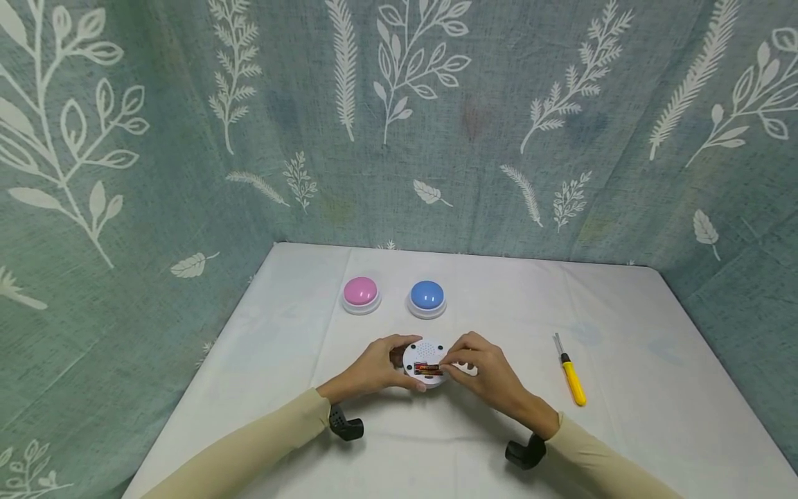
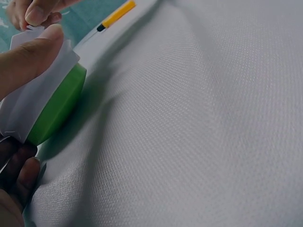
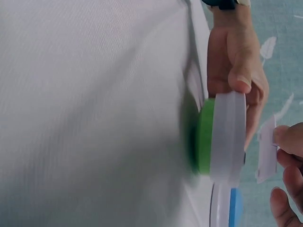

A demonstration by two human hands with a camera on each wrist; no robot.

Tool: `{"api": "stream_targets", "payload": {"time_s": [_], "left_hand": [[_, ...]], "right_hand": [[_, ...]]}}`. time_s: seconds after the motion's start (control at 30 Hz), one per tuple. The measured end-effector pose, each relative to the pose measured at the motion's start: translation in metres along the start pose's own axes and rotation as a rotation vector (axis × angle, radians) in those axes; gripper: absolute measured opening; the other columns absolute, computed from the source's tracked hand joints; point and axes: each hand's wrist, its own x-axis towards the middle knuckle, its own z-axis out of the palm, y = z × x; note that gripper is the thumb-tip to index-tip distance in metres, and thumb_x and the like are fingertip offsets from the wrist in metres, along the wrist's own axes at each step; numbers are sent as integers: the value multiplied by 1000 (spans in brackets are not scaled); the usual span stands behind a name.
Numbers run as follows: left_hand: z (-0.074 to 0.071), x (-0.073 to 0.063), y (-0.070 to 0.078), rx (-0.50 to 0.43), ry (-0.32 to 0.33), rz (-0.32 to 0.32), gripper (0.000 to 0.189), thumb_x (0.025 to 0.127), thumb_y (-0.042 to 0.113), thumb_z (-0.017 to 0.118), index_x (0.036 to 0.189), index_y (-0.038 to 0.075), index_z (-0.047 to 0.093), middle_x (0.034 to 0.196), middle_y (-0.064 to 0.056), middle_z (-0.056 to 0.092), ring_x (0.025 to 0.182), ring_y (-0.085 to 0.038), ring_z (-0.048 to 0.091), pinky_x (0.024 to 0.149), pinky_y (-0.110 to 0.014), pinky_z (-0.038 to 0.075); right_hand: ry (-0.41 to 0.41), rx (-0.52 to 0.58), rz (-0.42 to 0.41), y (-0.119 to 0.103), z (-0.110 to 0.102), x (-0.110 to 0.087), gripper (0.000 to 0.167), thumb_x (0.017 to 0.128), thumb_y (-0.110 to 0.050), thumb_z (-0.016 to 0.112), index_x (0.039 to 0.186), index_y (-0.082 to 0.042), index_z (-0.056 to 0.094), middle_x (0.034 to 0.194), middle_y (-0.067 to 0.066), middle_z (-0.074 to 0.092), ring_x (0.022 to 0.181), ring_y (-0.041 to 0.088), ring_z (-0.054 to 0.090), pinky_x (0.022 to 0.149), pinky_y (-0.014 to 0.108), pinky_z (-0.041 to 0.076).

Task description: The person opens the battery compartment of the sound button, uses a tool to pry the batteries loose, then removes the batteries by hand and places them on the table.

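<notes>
My left hand (image 1: 373, 365) grips a round white push-button (image 1: 414, 352) by its rim, thumb on one side and fingers on the other. Its underside faces up in the head view, with small speaker holes and dark feet, while the green dome (image 2: 59, 109) points down at the cloth. Batteries (image 1: 427, 369) lie in its uncovered compartment. Between thumb and fingers, my right hand (image 1: 486, 367) pinches a small white battery cover (image 3: 267, 151). The right wrist view shows that cover held just off the button's underside.
A pink push-button (image 1: 360, 292) and a blue push-button (image 1: 427, 296) stand farther back on the white-covered table (image 1: 499, 291). A screwdriver (image 1: 572, 381) with a yellow handle lies to the right. Behind hangs a green leaf-patterned curtain (image 1: 374, 187).
</notes>
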Motion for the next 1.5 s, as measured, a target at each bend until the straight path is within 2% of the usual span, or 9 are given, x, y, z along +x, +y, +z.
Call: {"api": "stream_targets", "payload": {"time_s": [0.57, 1.03, 1.23, 1.5], "left_hand": [[-1, -1, 2, -12, -8, -10, 96, 68, 38, 98, 150, 18, 53, 120, 5, 61, 101, -15, 61, 87, -29, 52], [-2, -3, 3, -16, -11, -12, 95, 68, 39, 98, 150, 19, 54, 120, 5, 61, 101, -16, 60, 89, -31, 52], [-2, -3, 4, -11, -13, -9, 96, 68, 39, 98, 150, 18, 53, 120, 5, 61, 101, -16, 60, 89, -31, 52], [-1, -4, 3, -3, -15, -9, 96, 69, 41, 97, 151, 19, 52, 120, 5, 60, 102, -17, 58, 89, -30, 51]], "right_hand": [[65, -64, 65, 16, -23, -8, 17, 80, -2, 88, 93, -12, 80, 93, -7, 65, 81, 10, 57, 62, 27, 54], [103, -148, 100, 39, -39, -23, 21, 76, 1, 89, 91, -12, 81, 91, -6, 65, 79, 13, 56, 61, 25, 51], [136, -150, 90, 51, -44, -30, 21, 76, 4, 89, 88, -11, 81, 90, -3, 66, 76, 15, 55, 58, 26, 50], [151, -162, 122, 63, -51, -39, 19, 77, 3, 87, 87, -11, 81, 88, -3, 68, 74, 16, 56, 57, 24, 46]]}}
